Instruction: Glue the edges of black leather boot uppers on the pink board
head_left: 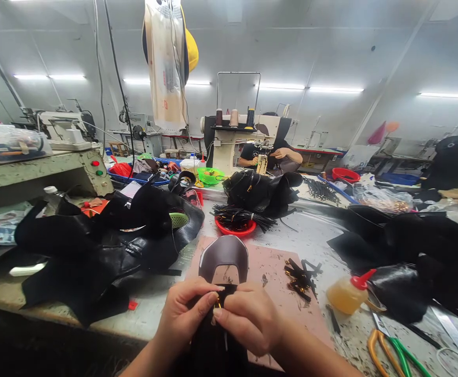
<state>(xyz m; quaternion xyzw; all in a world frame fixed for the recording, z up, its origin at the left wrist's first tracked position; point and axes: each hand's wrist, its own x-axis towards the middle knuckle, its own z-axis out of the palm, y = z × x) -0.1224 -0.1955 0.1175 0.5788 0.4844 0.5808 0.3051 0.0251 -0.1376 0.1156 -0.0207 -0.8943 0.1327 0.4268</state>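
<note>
My left hand (189, 310) and my right hand (250, 317) meet low in the middle of the view. Both are closed, thumbs and fingers pinching a black piece of material (216, 345) that hangs down toward me. A small gold-coloured metal fitting (218, 302) shows between the thumbs; its exact kind is too small to tell. Just beyond my fingers, a dark brown U-shaped piece (224, 248) lies on a pinkish board (268, 262). Black strips with gold-coloured fittings (302, 277) are heaped on the board's right side.
Black leather pieces pile up at left (111, 251) and right (405, 262). A red bowl (234, 230) carries black strips. A glue-coloured squeeze bottle (346, 296) and scissors (393, 348) lie at right. Behind stands a sewing machine (229, 141), with a person (287, 154) beyond it.
</note>
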